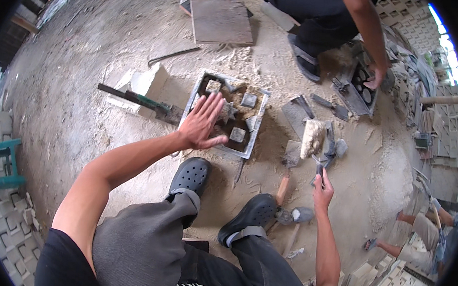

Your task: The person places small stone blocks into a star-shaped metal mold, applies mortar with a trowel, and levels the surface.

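A rectangular metal mould (258, 125) lies on the sandy ground before my feet, with several raised grey blocks and pale sandy mix inside. Over its left part I hold my left hand (205, 122), fingers stretched out, hiding some of the inside; whether the palm touches it I cannot tell. My right hand (322, 189) grips the handle of a trowel (319, 168) to the right of the mould. A heap of pale wet-looking mix (313, 140) sits on the trowel's blade. Below that blade lie some grey metal pieces and flat plates (292, 154).
A co-worker (323, 16) squats at the far right, one hand at another mould (370, 94). Flat slabs (221, 21) and a metal bar (174, 56) lie beyond my mould. A pale block (148, 81) stands left of it. Near my right shoe is a wooden handle (282, 190). A green stool (5, 163) stands left.
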{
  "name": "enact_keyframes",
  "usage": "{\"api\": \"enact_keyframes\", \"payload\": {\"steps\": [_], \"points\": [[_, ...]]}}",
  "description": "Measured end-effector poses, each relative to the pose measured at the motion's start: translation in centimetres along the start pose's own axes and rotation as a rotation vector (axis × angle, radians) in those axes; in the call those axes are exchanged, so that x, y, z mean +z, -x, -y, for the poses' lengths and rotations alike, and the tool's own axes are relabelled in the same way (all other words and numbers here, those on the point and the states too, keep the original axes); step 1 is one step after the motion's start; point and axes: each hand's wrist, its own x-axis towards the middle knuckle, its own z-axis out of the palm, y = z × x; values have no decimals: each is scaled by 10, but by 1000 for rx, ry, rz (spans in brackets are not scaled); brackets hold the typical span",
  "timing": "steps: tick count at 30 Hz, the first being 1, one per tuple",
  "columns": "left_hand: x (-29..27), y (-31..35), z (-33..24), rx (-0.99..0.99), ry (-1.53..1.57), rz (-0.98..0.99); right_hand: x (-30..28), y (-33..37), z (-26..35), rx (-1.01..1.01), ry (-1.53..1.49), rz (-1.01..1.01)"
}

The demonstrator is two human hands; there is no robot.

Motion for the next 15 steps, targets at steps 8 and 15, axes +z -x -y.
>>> {"api": "enact_keyframes", "payload": {"steps": [8, 15], "points": [[2, -10, 46, -208, 377, -280, 110, -16, 103, -412, 59, 213], [-4, 29, 41, -34, 239, -176, 133, -16, 161, -739, 350, 267]]}}
